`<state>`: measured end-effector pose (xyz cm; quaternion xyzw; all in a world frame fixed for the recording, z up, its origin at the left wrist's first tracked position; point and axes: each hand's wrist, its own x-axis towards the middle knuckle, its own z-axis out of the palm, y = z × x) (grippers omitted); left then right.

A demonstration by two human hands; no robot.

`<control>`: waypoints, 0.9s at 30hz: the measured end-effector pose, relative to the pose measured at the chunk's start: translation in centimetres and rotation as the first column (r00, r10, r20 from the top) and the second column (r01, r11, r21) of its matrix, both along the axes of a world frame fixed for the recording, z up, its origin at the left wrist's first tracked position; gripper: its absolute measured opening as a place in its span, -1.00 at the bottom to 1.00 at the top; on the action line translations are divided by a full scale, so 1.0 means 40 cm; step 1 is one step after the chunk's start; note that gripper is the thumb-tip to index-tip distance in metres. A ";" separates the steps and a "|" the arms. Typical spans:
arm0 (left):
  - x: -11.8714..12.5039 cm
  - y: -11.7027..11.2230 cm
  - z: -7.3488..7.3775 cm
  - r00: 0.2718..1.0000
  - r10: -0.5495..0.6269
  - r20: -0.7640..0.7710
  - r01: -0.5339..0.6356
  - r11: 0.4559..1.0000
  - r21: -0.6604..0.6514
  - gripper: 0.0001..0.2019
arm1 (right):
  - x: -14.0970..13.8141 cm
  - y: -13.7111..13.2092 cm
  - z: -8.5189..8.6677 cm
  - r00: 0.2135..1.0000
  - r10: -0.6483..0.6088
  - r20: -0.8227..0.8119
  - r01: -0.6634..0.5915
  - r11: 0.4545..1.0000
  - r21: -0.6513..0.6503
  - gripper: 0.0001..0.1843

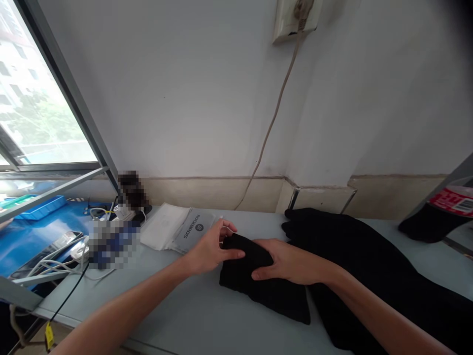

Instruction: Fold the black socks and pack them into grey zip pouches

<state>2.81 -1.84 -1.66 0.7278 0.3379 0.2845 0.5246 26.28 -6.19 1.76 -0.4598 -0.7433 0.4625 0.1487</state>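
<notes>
A folded piece of black cloth (242,278) lies on the grey table, its upper edge lifted between my two hands. My left hand (214,249) pinches its upper left corner, thumb in front and fingers behind. On the right part of that edge, my right hand (284,261) grips with the thumb on the near side and the fingers behind, mostly hidden. The cloth's lower edge slants down to a corner below my right wrist. Just right of it, a longer black cloth (347,241) is spread out, partly covered by my right forearm.
A clear ROCKBROS bag (194,231) and a white packet (162,224) lie behind my left hand. At the left are tangled white cables (55,261) and a blue tray (42,207). A dark drink bottle (432,217) rests at the right. A cord (273,118) runs down the wall.
</notes>
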 end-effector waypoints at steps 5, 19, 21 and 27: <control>-0.074 0.054 0.019 0.924 0.293 -0.247 -0.177 0.898 0.402 -0.71 | 0.025 0.008 -0.023 0.995 -0.095 0.016 0.095 0.995 -0.033 -0.42; -0.346 0.206 0.034 0.293 0.545 -0.785 -0.121 0.836 0.535 -0.80 | 0.077 0.036 -0.103 0.938 -0.329 0.110 0.346 0.901 -0.261 -0.21; -0.328 0.201 0.047 0.288 0.599 -0.747 -0.127 0.797 0.591 -0.75 | 0.080 0.039 -0.104 0.946 -0.299 0.126 0.323 0.910 -0.262 -0.22; -0.181 0.090 0.091 0.569 0.562 -0.600 -0.082 0.765 0.639 -0.73 | 0.055 0.011 -0.065 0.939 -0.250 -0.235 0.169 0.933 -0.317 -0.39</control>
